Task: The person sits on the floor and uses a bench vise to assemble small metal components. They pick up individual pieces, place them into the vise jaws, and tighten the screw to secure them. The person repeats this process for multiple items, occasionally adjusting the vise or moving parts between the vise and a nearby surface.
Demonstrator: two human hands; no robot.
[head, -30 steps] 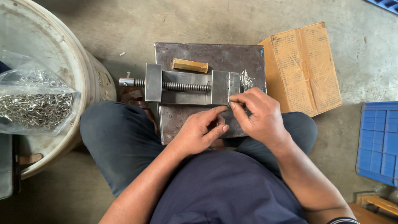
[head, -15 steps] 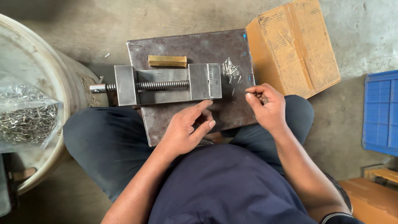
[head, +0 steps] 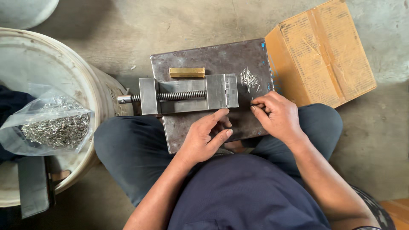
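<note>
A dark steel plate [head: 213, 59] rests across my knees. On it lies a small steel vise [head: 187, 95] with a threaded screw, and a brass block [head: 186, 72] sits just behind it. A little heap of small metal pins [head: 248, 79] lies on the plate's right part. My right hand [head: 277, 116] is below that heap, fingertips pinched together at the plate, seemingly on a pin too small to see clearly. My left hand [head: 206, 138] rests on the plate in front of the vise, fingers loosely apart, touching the vise's near edge.
A cardboard box [head: 324, 55] stands at the right of the plate on the concrete floor. A large white bucket [head: 64, 81] at the left carries a clear plastic bag of metal pins [head: 53, 127]. A dark flat object [head: 34, 185] lies on the bucket's near rim.
My right hand has left the vise jaw and moved right to below the pin heap. My left hand stayed in front of the vise. The view shifted, so the plate sits further right.
</note>
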